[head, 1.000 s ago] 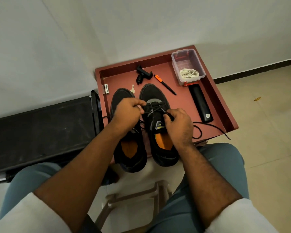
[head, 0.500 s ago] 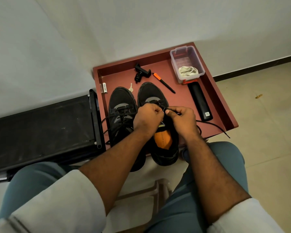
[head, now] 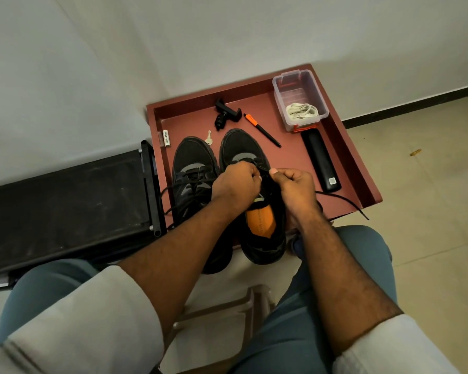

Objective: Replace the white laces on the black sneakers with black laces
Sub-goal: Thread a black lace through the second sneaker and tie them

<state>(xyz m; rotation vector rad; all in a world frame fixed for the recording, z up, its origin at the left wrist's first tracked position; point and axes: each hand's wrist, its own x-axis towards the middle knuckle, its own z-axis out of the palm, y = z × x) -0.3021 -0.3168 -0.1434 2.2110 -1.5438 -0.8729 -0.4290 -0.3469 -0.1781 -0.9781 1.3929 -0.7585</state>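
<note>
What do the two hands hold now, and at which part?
Both the left hand and the right hand pinch the black lace over the right sneaker, near its upper eyelets; the exact spot is hidden by fingers.

orange-capped pen (head: 262, 130), small key (head: 208, 138), black phone clamp (head: 225, 116), battery (head: 166, 138)

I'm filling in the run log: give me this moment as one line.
stage: lacing right sneaker | left hand: pinching black lace | right hand: pinching black lace | white laces: in clear box
</note>
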